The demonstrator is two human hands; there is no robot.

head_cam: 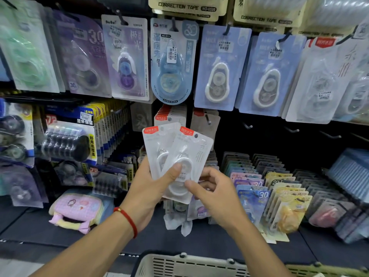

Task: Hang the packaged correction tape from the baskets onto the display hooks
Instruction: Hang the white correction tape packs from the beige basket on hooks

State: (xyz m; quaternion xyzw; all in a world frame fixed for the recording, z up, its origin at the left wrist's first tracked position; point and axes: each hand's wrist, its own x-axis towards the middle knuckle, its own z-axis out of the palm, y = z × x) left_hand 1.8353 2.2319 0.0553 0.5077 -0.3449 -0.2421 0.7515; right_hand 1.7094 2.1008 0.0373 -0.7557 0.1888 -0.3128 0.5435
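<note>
Shop racking filled the frame, hung with carded correction tapes across the top and more standing in rows at lower right. At centre the left hand gripped two white packs, fanned apart, its thumb pressed on the front blister. The right hand pinched the lower right edge of the front pack, thumb in front and fingers curled behind. A grey basket sat at the bottom edge; what it held was out of view.

Behind the packs, just above centre, a hook carried cards that looked like the same red-topped kind — though blur left that unsure. Bare hooks stood at middle right.

The risks, as I judged them: both packs were held only low down, so the hang holes at the top could wobble and miss the hook tip. The slick plastic faces might slide on each other and one pack drop to the shelf. Threading two together could snag or tear a hole — or the packs could end on the wrong hook.
</note>
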